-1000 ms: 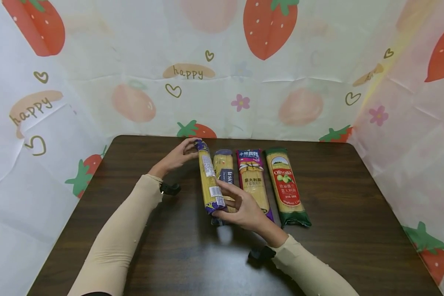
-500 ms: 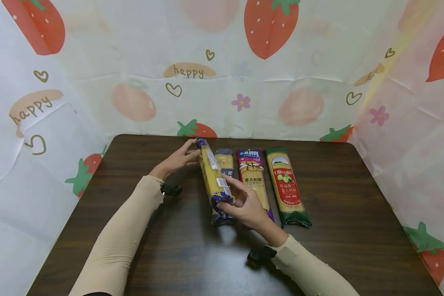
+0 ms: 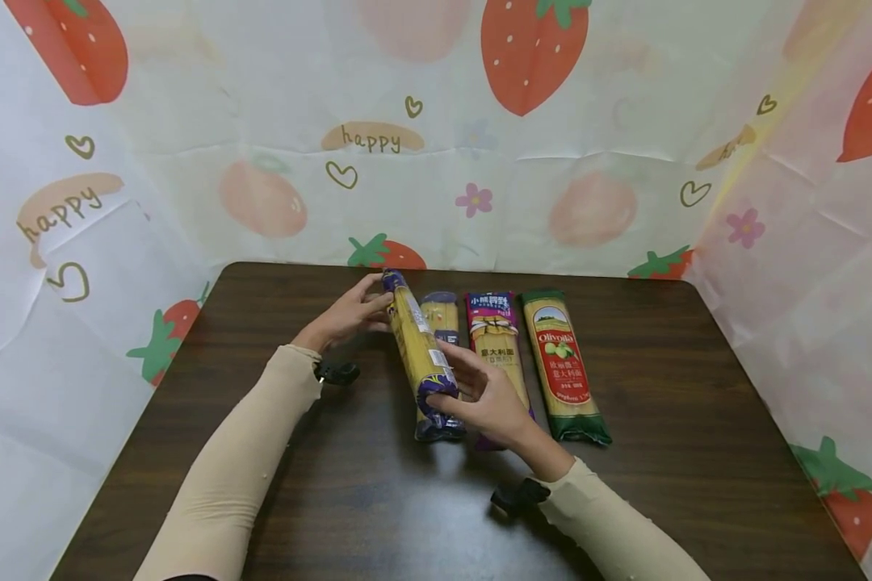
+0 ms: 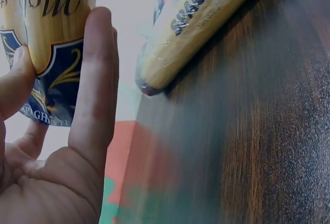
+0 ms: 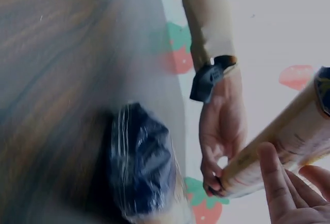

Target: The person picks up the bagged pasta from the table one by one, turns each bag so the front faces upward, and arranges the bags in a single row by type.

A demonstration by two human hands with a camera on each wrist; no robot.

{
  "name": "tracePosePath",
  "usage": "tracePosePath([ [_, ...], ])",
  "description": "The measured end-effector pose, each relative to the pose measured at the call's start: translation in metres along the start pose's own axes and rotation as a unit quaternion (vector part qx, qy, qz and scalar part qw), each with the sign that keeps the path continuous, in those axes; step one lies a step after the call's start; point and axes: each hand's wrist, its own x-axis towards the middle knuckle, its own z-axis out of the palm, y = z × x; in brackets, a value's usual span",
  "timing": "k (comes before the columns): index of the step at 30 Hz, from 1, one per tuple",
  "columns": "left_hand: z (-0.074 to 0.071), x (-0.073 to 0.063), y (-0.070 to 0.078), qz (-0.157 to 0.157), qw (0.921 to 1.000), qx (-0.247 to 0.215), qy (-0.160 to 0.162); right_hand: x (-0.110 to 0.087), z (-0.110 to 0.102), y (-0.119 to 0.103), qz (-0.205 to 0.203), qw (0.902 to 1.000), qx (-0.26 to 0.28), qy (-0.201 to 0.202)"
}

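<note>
Both hands hold a yellow pack of spaghetti (image 3: 414,335) with navy ends, tilted above the table. My left hand (image 3: 345,313) grips its far end, thumb on one side and fingers on the other in the left wrist view. At the near end, my right hand (image 3: 496,403) holds it between thumb and fingers. A second spaghetti pack (image 4: 196,28) with navy ends lies on the table, partly hidden beneath the held one. To its right lies a purple-ended spaghetti pack (image 3: 497,359), partly covered by my right hand. Furthest right is a green-ended pack (image 3: 563,367) with a red label.
The dark wooden table (image 3: 668,452) has a rounded far edge. A white sheet (image 3: 480,242) printed with strawberries stands behind it and along both sides. Each wrist wears a black camera, such as the left wrist camera (image 3: 337,373).
The near end of the held spaghetti pack has moved right with my right hand. The pack has rolled, so its white barcode labels face further right. My left hand has hardly moved.
</note>
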Motion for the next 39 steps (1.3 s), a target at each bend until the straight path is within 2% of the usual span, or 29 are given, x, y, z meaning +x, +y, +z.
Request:
tracePosePath([
  [6, 0.000, 0.000, 0.000, -0.005, 0.9997, 0.004, 0.022, -0.001, -0.006, -0.003, -0.008, 0.9990, -0.043, -0.003],
  [14, 0.000, -0.001, -0.002, -0.004, 0.9976, 0.006, 0.069, -0.003, -0.006, 0.000, -0.008, 0.9989, -0.046, -0.009],
  [18, -0.001, -0.002, -0.001, -0.001, 0.9969, 0.023, 0.076, -0.004, -0.004, 0.003, -0.002, 0.9993, -0.033, -0.016],
  [22, -0.003, -0.004, 0.000, 0.006, 0.9973, 0.031, 0.066, -0.004, -0.002, 0.006, 0.002, 0.9994, -0.020, -0.027],
  [27, -0.006, -0.007, 0.003, -0.007, 0.9998, 0.010, 0.017, -0.005, 0.002, 0.010, 0.023, 0.9991, 0.006, -0.036],
  [30, -0.007, -0.009, 0.005, -0.016, 0.9999, 0.005, 0.003, -0.005, 0.005, 0.011, 0.034, 0.9983, 0.009, -0.045],
  [36, -0.008, -0.007, 0.007, -0.017, 0.9997, 0.010, 0.015, -0.004, 0.011, 0.014, 0.070, 0.9946, -0.010, -0.075],
  [39, -0.008, -0.006, 0.009, -0.017, 0.9993, 0.024, 0.022, -0.003, 0.015, 0.015, 0.075, 0.9932, -0.012, -0.088],
])
